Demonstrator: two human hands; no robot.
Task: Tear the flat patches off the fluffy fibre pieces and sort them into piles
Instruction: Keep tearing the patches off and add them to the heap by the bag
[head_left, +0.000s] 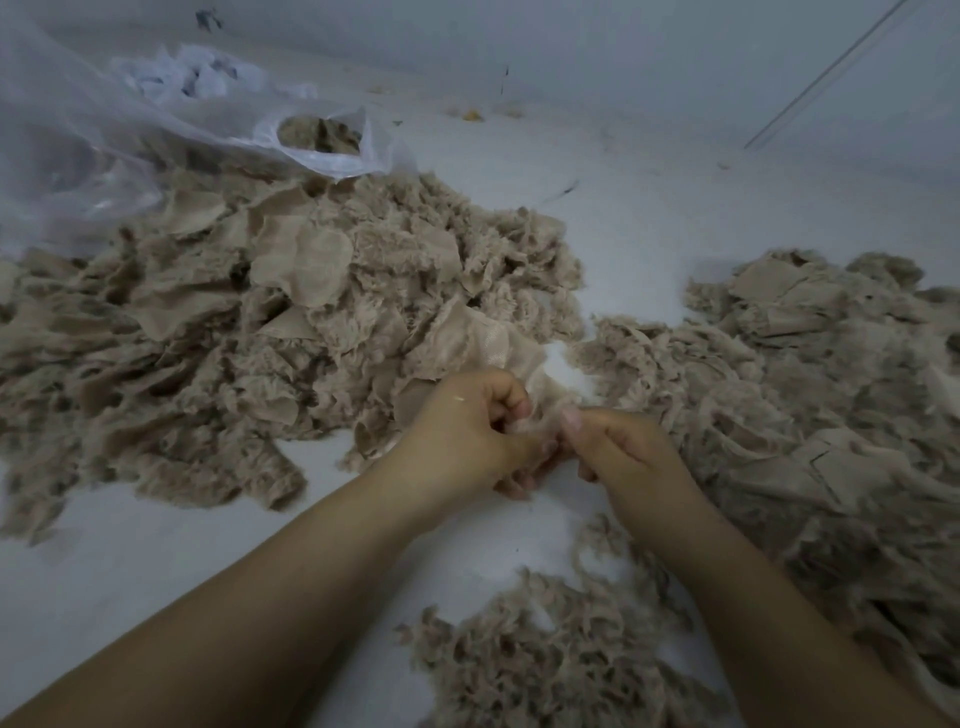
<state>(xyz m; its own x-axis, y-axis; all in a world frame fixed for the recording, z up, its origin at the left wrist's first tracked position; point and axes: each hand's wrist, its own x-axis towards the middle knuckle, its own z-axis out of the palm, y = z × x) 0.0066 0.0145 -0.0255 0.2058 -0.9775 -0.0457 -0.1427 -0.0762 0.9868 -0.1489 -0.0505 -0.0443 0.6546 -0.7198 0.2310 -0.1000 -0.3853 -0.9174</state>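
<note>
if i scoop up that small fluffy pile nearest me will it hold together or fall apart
The small fluffy pile looks like loose, wispy tufts with gaps showing the surface, so it would probably sag and shed bits. It likely weighs very little for its bulk. Being so airy, it would probably smear apart if pushed, not slide whole.

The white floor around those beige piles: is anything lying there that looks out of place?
Yes. Small yellow scraps lie on the white floor beyond the large fibre pile, and dark specks are scattered nearby. They match none of the beige material. Otherwise nothing stands out.
</note>
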